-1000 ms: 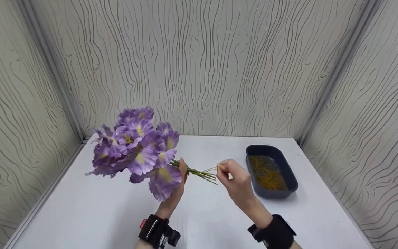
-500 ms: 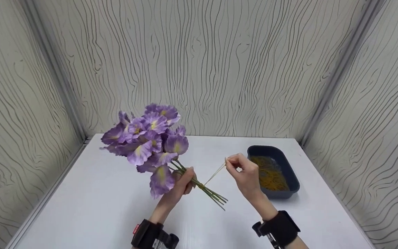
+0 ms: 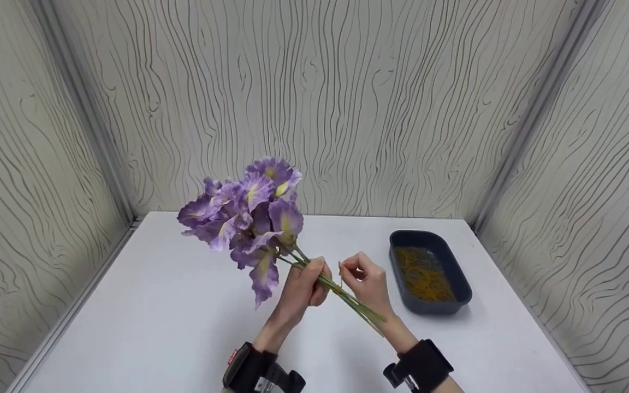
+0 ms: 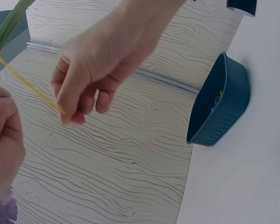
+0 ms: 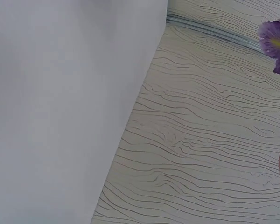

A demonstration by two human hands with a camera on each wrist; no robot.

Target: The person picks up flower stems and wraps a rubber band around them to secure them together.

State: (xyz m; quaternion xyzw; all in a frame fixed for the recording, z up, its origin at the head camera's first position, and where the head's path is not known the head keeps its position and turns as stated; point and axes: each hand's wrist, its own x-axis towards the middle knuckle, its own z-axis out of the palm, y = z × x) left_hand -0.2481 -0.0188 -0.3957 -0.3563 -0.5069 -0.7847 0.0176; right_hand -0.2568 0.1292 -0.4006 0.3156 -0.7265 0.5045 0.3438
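Note:
A bunch of purple artificial irises (image 3: 238,213) is held tilted above the table in the head view, blooms at upper left. My left hand (image 3: 306,286) grips its green stems (image 3: 362,310), whose ends point down to the right. A yellow rubber band (image 4: 31,88) is wound around the stems just beyond this hand. My right hand (image 3: 369,283) pinches the band's free loop between thumb and forefinger, pulling it away from the stems, as the left wrist view shows. In the right wrist view only some petals (image 5: 273,41) and part of a hand appear at the edge.
A dark blue-grey bin (image 3: 435,307) with many yellow rubber bands (image 3: 426,275) inside stands on the white table (image 3: 150,327), right of my right hand. Wood-grain patterned panels (image 3: 303,109) close in the back and both sides.
My left hand has moved right and turned the bouquet, so its stems slope down more. My right hand pulled the band out up and right, then came back closer to the stems.

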